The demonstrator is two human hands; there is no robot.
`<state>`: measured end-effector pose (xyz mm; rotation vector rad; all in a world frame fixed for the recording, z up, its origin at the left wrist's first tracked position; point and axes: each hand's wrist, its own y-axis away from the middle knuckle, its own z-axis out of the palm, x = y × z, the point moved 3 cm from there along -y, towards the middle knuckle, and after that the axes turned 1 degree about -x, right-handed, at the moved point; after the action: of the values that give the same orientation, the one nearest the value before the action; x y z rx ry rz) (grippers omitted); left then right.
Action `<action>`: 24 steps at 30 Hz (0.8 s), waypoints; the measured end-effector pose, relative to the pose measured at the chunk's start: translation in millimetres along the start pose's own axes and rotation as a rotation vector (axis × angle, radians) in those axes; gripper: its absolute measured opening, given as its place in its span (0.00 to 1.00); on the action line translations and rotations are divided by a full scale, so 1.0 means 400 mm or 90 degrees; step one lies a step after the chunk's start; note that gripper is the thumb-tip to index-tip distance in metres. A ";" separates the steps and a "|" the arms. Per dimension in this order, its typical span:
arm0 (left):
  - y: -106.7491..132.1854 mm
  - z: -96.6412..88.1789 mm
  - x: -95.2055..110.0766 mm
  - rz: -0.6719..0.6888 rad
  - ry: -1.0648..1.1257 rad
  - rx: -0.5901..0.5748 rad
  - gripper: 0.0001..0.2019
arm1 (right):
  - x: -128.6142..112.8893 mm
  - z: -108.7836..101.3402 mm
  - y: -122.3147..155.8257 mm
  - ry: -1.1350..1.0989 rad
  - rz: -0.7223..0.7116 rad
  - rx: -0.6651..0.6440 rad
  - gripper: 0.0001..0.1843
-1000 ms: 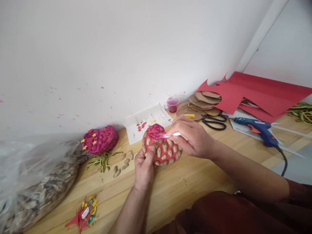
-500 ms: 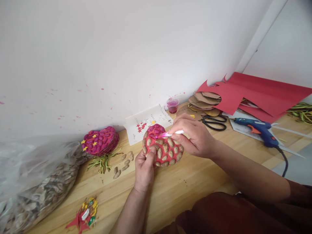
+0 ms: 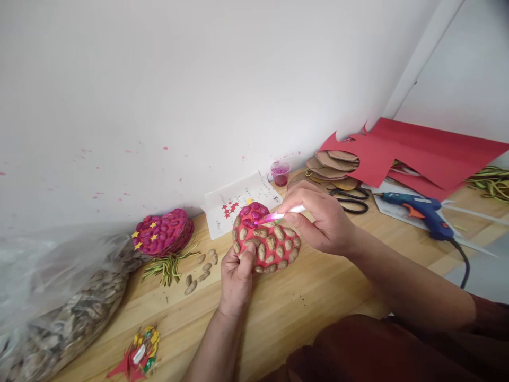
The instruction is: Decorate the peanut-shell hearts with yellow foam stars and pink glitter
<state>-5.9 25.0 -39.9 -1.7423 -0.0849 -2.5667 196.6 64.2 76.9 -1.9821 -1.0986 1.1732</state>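
My left hand (image 3: 237,270) grips the lower left edge of a red round plaque (image 3: 274,246) studded with peanut shells, its thumb lying on top. Between the closed fingers of my right hand (image 3: 320,217) is a white paintbrush (image 3: 284,214) with a magenta-stained tip. That tip touches a shell at the plaque's upper left. Several shells there are magenta; the others are bare tan. Behind the plaque lies a white sheet of paper (image 3: 214,223) bearing small red stars (image 3: 229,208). A clear cup of magenta paint (image 3: 280,174) stands beyond, against the wall.
Left of me are a stack of magenta peanut plaques (image 3: 165,233), green-yellow cords (image 3: 169,268), loose peanuts (image 3: 204,265) and a plastic bag of peanuts (image 3: 75,323). To the right lie black scissors (image 3: 352,200), a blue glue gun (image 3: 425,209), red paper (image 3: 433,154) and cardboard pieces (image 3: 334,164).
The brush has shifted slightly and its handle has tipped up a little in my right hand. More magenta covers the shell under the tip. My left hand keeps its hold.
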 end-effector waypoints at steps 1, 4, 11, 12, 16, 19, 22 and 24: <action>0.001 0.000 0.000 0.004 -0.006 -0.004 0.12 | 0.000 0.001 0.000 -0.002 0.002 -0.005 0.05; 0.001 -0.001 0.002 0.016 -0.024 -0.013 0.12 | -0.001 0.003 -0.001 -0.001 0.009 -0.020 0.04; 0.002 0.000 0.006 0.037 -0.083 -0.047 0.12 | 0.000 -0.004 -0.002 -0.011 0.009 -0.003 0.05; 0.003 0.001 0.006 0.035 -0.088 -0.050 0.12 | 0.000 -0.003 -0.002 -0.013 0.014 -0.007 0.06; 0.006 0.011 0.009 -0.009 -0.069 -0.048 0.13 | 0.000 -0.003 -0.002 -0.020 0.027 0.001 0.05; 0.006 0.026 0.019 -0.043 -0.033 -0.022 0.15 | 0.002 0.001 -0.001 -0.029 0.035 0.008 0.05; 0.005 0.040 0.031 -0.052 0.006 0.009 0.17 | 0.005 0.006 0.002 -0.050 0.049 0.013 0.05; 0.004 0.043 0.035 -0.052 0.025 0.024 0.18 | 0.008 0.011 0.004 -0.061 0.065 0.016 0.05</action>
<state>5.0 24.7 -20.6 -1.7104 -0.2051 -2.6357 194.3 66.7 72.4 -2.0014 -1.0339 1.3410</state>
